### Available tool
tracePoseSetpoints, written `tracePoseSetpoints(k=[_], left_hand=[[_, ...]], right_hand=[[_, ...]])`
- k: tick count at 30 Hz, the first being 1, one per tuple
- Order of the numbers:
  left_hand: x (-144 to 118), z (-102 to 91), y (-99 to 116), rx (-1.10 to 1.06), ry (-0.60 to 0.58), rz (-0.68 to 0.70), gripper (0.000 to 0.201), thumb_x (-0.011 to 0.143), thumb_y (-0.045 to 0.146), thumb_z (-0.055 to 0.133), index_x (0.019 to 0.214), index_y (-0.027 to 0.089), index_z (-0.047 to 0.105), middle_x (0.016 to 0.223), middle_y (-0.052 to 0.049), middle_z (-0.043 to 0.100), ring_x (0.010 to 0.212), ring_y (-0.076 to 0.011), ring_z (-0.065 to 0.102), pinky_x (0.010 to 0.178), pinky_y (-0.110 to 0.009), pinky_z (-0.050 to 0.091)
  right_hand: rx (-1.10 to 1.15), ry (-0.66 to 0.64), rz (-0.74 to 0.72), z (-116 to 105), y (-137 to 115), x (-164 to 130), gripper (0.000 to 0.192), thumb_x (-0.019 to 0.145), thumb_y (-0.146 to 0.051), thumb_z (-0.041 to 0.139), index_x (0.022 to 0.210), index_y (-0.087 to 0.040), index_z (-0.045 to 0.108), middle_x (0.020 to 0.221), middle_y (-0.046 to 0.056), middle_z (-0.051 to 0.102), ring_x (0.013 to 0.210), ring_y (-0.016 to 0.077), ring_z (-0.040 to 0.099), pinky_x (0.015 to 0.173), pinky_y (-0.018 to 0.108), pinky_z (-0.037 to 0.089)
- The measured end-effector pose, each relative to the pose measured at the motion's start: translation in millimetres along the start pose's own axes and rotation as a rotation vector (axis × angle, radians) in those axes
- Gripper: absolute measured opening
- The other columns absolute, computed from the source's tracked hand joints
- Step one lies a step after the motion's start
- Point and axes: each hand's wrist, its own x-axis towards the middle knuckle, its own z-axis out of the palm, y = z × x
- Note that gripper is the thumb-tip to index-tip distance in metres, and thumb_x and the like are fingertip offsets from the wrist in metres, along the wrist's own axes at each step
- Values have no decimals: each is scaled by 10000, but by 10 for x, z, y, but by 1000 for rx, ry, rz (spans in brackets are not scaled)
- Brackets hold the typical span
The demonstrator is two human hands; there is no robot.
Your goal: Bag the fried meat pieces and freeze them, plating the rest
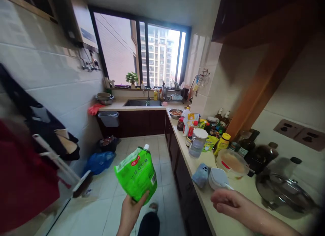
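My left hand (132, 209) grips the lower end of a bright green sugar pouch (139, 176), thumb in front, and holds it over the floor. The pouch is tilted, with its white spout cap at the top. Over the counter on the right, my right hand (227, 202) has loosely curled fingers and a gap by the thumb; nothing shows in it. Just beyond it stand a white lidded container (218, 177) with a pale handle and a light blue phone-like thing (201, 175). Whether the fingers touch that handle is hard to see.
Along the right counter are a clear pitcher (197, 144), a plastic bowl (233, 163), several bottles and a glass-lidded pot (284, 195). Under the window is a sink (129, 103). A broom (82, 185) and blue bag (100, 163) are on the floor at left.
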Motion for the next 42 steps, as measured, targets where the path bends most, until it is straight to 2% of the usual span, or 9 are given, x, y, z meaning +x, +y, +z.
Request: tracePoseSetpoints(k=[5,9,16,19,21,25,32,36,42], left_hand=[[1539,738,-209,236,-271,81,388,536,477,786,714,148,680,641,-33,723,643,-259,667,555,-307,541],[2441,1274,-155,355,-443,81,379,585,500,741,717,149,688,611,-38,698,634,-266,648,530,-309,508],[3270,1919,-231,303,-518,29,386,592,483,733,787,150,717,690,-76,740,681,-310,677,591,-368,541],[3474,2163,-354,266,-564,25,370,600,486,731,782,164,709,695,-77,739,653,-295,672,579,-369,544],[3581,2306,-451,244,-576,29,356,604,472,741,795,173,705,708,-73,738,648,-288,668,585,-376,550],[3720,2540,-644,237,-607,54,317,615,404,757,824,170,713,743,-69,737,678,-286,668,638,-405,560],[3823,3129,-798,203,-702,202,418,656,368,738,1004,138,716,964,-133,734,890,-323,678,808,-448,550],[3785,3389,-884,207,-764,311,457,718,298,692,1154,170,656,1132,-143,688,1035,-298,651,901,-432,527],[3543,3367,-1125,174,-873,357,446,745,243,675,1186,190,640,1159,-121,669,1085,-271,632,944,-397,513]], right_hand=[[-20,202,63,-346,-183,894,443,777,-598,596,933,-196,698,926,91,693,875,243,631,791,335,509],[-164,451,77,-883,-582,1648,414,795,-580,577,944,-212,697,923,89,710,852,250,652,756,333,526],[-846,659,58,-2075,-1067,3603,452,837,-201,545,1288,-196,549,1298,127,584,1054,254,622,906,380,497],[-1049,576,134,-2389,-995,4466,666,751,-69,608,1387,-187,447,1448,150,441,1138,246,582,915,334,485],[-1122,491,166,-2534,-885,4834,606,726,-45,629,1309,-174,520,1355,132,535,1087,219,599,871,281,480],[-1172,424,217,-2848,-686,4967,154,810,-114,573,920,-144,676,925,56,678,849,168,618,711,222,434],[-1230,405,242,-3384,-569,4623,207,867,-107,487,816,-154,682,933,68,647,798,155,580,675,237,391],[-1201,353,229,-3224,-405,4635,199,823,-60,533,867,-184,682,1025,48,662,865,154,602,712,222,410],[-1164,487,299,-2957,-295,4728,179,847,-141,543,965,-202,664,1088,69,654,974,202,609,731,251,440]])
